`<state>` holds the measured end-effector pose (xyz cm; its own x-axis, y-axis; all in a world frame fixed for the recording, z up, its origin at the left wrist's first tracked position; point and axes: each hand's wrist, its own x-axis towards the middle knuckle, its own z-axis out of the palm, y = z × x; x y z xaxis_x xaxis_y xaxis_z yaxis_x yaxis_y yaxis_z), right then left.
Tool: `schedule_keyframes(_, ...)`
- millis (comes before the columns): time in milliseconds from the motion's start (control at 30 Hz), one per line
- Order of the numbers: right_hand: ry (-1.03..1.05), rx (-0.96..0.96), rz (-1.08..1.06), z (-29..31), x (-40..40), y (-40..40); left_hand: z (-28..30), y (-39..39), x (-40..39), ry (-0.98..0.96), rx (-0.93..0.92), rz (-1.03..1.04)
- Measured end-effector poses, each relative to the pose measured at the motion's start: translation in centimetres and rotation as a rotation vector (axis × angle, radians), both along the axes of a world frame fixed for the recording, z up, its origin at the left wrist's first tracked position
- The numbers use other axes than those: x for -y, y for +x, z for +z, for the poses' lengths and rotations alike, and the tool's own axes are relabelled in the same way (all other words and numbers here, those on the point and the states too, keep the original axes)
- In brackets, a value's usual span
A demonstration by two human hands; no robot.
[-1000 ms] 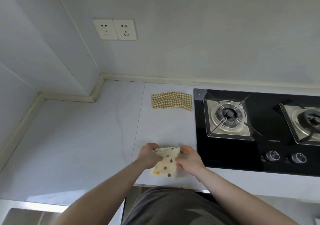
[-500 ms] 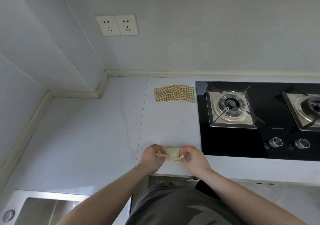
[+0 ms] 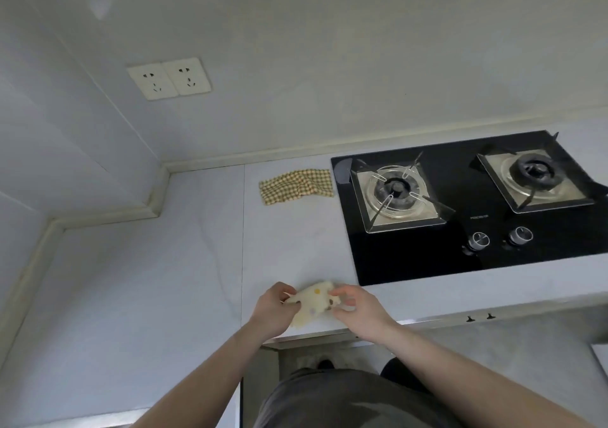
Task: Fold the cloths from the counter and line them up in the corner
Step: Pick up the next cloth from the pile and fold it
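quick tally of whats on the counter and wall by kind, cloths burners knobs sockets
cloths: 2 – dotted cream cloth gripped by the left hand and right hand, checked cloth lying beside the hob
burners: 2 – left burner, right burner
knobs: 2 – and
wall sockets: 2 – and
total: 8

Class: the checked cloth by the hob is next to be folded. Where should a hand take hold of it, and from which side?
Take the checked cloth by its left corners, coming from the left: it lies flat but rumpled, and its right edge sits against the hob.
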<state>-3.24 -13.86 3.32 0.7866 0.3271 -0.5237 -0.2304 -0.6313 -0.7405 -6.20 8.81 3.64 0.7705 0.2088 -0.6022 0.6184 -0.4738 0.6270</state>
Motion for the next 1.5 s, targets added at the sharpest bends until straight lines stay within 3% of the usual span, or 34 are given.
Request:
schedule_keyframes(233,0.325,-0.202,-0.366,4.9,6.1,-0.6,5.9,0.8,5.3,-0.394,0.055,-0.025)
schedule_keyframes(500,0.584,-0.259,-0.435,9.8,19.6,-0.9,13.1,5.7,19.4,-0.558,0.058,-0.294)
schedule_keyframes(667,0.61,-0.154,-0.557,12.3,29.9,-0.8,14.8,7.5,29.6,-0.46,0.224,-0.274)
schedule_keyframes(867,0.559,-0.041,-0.727,13.3,40.9,-0.5,15.0,8.1,41.6,-0.563,0.259,-0.17)
schedule_keyframes(1000,0.539,0.021,-0.767,13.7,46.7,-0.2,15.0,8.8,47.3,-0.479,0.154,-0.371)
schedule_keyframes(1167,0.504,0.044,-0.757,13.5,53.1,1.0,15.6,11.8,52.3,-0.342,0.271,-0.437)
schedule_keyframes(1300,0.508,0.048,-0.797,13.1,57.0,3.1,15.5,16.0,56.0,-0.351,0.302,-0.473)
schedule_keyframes(1500,0.491,0.081,-0.898,13.2,62.4,7.2,13.8,21.7,62.7,-0.377,0.103,-0.649)
